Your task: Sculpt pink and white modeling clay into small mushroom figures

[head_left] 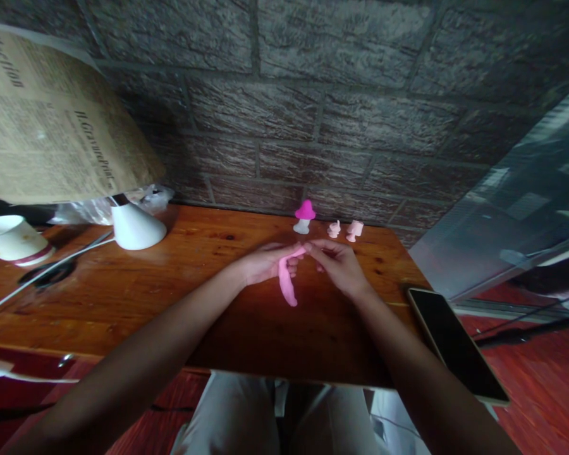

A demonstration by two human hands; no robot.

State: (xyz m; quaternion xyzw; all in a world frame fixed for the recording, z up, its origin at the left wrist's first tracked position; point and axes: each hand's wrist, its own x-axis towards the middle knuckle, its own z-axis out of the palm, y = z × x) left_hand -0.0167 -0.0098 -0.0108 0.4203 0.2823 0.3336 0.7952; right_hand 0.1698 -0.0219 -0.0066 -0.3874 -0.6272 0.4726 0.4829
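A long strip of pink modelling clay (287,281) hangs in a bend between my hands, over the wooden table. My left hand (265,262) is closed on its upper part, and its lower end dangles free. My right hand (336,262) pinches the strip's other end between thumb and fingers. Beyond my hands stands a small mushroom figure (305,217) with a bright pink cap and a whitish stem. To its right are two little pale pink figures, one with a thin point on top (334,229) and one shaped like a lamp (354,230).
On the left stand a lamp with a newsprint shade (66,120) and white base (136,226), a paper cup (14,239) and a white cable (47,272). A dark-screened phone or tablet (455,341) overhangs the table's right edge. A brick wall (284,120) closes off the back.
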